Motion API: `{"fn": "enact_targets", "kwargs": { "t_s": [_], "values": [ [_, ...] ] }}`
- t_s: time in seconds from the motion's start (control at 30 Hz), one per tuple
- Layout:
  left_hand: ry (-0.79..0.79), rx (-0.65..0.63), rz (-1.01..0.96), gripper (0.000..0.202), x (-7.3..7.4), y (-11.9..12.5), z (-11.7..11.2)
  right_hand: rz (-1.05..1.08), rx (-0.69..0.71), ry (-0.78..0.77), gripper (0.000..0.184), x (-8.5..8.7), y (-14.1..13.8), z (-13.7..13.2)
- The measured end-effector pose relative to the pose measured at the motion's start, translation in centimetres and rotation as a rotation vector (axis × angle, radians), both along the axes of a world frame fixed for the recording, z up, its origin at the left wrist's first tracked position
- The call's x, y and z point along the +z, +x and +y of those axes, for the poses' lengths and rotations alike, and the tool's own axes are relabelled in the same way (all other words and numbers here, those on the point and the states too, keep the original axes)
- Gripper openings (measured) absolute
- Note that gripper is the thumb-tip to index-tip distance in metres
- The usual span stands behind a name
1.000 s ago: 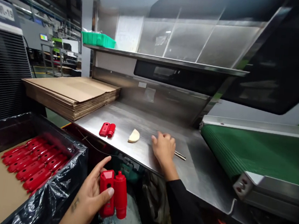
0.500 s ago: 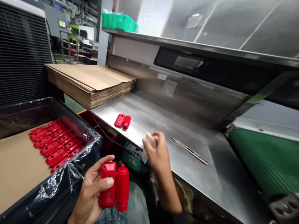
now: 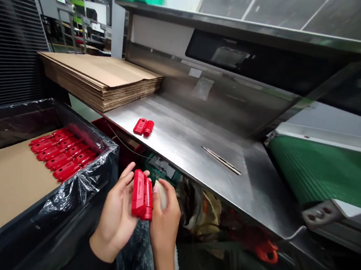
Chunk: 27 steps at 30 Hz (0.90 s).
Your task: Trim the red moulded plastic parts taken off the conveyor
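In front of my lap, my left hand supports a red moulded plastic part, made of a flat angular half joined to a round bottle-like half. The part stands on edge against the fingers, with the left thumb raised off it. Close against its right side, my right hand pinches a pale beige pad between thumb and fingers. Whether the pad touches the part is hard to see. A similar red part lies on the metal table, near its front edge.
At left, a black plastic-lined box holds rows of red parts beside a cardboard sheet. Stacked cardboard sits on the table's left end. Two thin sticks lie to the right, near a green conveyor belt.
My right hand has come left and down from the table edge with the beige pad, up to the red part. The part has turned in my left hand, whose thumb has lifted. The view has tilted down.
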<state>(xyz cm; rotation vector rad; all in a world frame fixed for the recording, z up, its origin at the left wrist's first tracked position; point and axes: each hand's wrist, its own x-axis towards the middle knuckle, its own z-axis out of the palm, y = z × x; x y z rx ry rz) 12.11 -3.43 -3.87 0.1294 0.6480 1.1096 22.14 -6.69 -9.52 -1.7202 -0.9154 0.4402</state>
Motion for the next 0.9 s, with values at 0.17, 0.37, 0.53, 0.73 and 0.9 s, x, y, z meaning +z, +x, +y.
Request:
{"fn": "enact_targets", "kwargs": {
  "t_s": [0.17,0.37,0.53,0.73,0.9],
  "values": [
    [-0.079,0.011,-0.004,0.018,-0.3,0.2,0.2,0.024,0.028,-0.027,0.029,0.7,-0.3,-0.3],
    [-0.217,-0.106,-0.08,0.021,-0.3,-0.4,1.2,0.05,0.008,-0.007,0.025,2.0,-0.2,-0.7],
    [-0.104,-0.119,-0.1,0.032,-0.3,-0.5,0.1,-0.003,0.019,0.102,0.021,2.3,-0.4,-1.6],
    [0.367,-0.224,-0.104,0.082,-2.4,-1.2,-3.2,-0.127,0.068,0.406,0.026,2.1,-1.2,-2.1],
    [0.753,-0.383,0.15,0.078,-2.9,-2.9,-1.7,-0.113,0.143,0.488,0.03,3.0,-0.7,-3.2]
  ]
}}
